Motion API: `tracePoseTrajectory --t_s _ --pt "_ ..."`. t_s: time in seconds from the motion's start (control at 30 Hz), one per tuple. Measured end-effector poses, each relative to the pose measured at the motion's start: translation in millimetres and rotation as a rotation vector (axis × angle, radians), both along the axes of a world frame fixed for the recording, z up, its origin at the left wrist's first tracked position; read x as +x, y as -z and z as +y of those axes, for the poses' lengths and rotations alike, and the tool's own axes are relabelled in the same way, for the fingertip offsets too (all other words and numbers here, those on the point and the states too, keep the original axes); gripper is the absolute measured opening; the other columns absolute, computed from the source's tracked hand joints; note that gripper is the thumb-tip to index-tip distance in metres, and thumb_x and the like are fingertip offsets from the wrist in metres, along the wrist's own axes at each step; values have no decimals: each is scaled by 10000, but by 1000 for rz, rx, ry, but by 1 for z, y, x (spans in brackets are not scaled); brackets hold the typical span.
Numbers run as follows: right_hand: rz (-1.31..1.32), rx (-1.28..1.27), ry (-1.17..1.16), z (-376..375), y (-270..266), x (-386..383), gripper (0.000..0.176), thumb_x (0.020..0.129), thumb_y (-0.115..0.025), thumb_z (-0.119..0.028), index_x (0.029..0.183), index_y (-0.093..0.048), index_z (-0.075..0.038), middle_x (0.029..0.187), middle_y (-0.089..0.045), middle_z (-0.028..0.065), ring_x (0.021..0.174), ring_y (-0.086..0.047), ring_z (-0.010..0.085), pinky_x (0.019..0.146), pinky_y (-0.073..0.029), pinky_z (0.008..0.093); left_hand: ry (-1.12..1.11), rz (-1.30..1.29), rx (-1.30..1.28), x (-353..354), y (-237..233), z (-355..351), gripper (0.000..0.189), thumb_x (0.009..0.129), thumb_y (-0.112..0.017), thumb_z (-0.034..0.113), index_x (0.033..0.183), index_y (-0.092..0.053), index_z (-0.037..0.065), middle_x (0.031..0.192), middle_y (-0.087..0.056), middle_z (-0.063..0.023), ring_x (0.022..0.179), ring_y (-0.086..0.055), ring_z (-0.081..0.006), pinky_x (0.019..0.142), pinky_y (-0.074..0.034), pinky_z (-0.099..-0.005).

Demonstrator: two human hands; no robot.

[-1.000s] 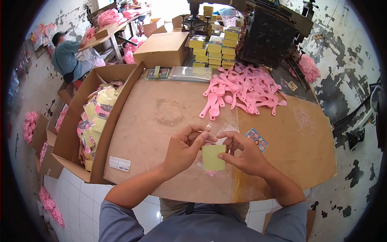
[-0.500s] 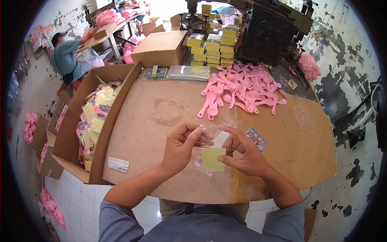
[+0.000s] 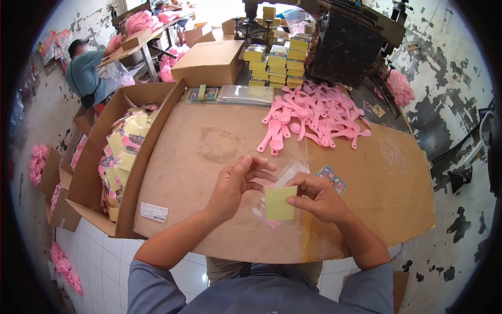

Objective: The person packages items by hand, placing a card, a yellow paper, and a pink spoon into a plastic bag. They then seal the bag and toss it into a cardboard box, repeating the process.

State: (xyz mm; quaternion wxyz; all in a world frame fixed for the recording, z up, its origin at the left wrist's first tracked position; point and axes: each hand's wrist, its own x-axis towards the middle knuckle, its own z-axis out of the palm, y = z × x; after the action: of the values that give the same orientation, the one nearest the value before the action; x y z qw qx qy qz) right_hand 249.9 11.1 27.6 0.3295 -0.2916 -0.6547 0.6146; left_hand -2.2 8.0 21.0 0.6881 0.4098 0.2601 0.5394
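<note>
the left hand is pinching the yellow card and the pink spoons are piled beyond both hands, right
No, the head view shows the right hand pinching the yellow card, while the left hand has its fingers open beside it. The pink spoons are indeed piled beyond both hands.

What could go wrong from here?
Three risks:
The card seems pinched only near one edge by the right hand, so it might tilt or slip.
The bag is clear and thin; the open left hand could miss its edge or crease it.
The printed cards lie right beside the right hand, which might knock them.
</note>
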Motion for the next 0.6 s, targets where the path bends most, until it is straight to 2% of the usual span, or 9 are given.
tracePoseTrajectory --t_s 0.1,0.2,0.3,0.4,0.5,0.6 --pt "85 -102 52 2 -2 1 257 966 -683 17 1219 -642 1 1102 -677 38 1043 -665 129 906 -540 304 -7 249 215 7 2 -5 327 1090 -541 241 1303 -606 2 1238 -697 -159 1103 -690 -179 927 -571 -342" --pt "40 -58 61 4 -2 4 277 967 -674 26 1240 -630 1 1099 -682 43 1053 -668 138 913 -549 316 -3 297 153 14 1 -9 326 1063 -612 180 1312 -615 -30 1205 -714 -139 1076 -694 -164 918 -582 -341" --pt "69 -39 56 4 -3 5 264 971 -673 15 1232 -644 -9 1117 -683 43 1050 -666 130 893 -547 300 -3 341 119 12 7 -8 288 1041 -657 149 1274 -649 -20 1176 -730 -102 1042 -705 -133 857 -592 -274" --pt "77 -46 124 3 -7 5 217 971 -690 -15 1188 -681 -17 1090 -696 30 1002 -674 113 838 -548 273 -47 308 168 14 7 -9 238 1036 -662 136 1206 -688 -28 1117 -752 -96 977 -715 -118 820 -597 -257" --pt "55 -17 216 3 -7 4 202 990 -697 -58 1182 -691 4 1038 -713 29 962 -677 96 838 -544 259 -39 335 100 13 6 -9 215 1031 -662 111 1191 -703 -26 1104 -757 -100 978 -715 -116 833 -598 -259" --pt "54 -37 243 4 -9 5 163 989 -701 -59 1138 -714 8 1006 -720 33 934 -678 92 823 -544 258 -61 377 125 13 9 -8 218 1015 -666 63 1195 -703 -54 1096 -760 -132 982 -722 -149 827 -624 -307"
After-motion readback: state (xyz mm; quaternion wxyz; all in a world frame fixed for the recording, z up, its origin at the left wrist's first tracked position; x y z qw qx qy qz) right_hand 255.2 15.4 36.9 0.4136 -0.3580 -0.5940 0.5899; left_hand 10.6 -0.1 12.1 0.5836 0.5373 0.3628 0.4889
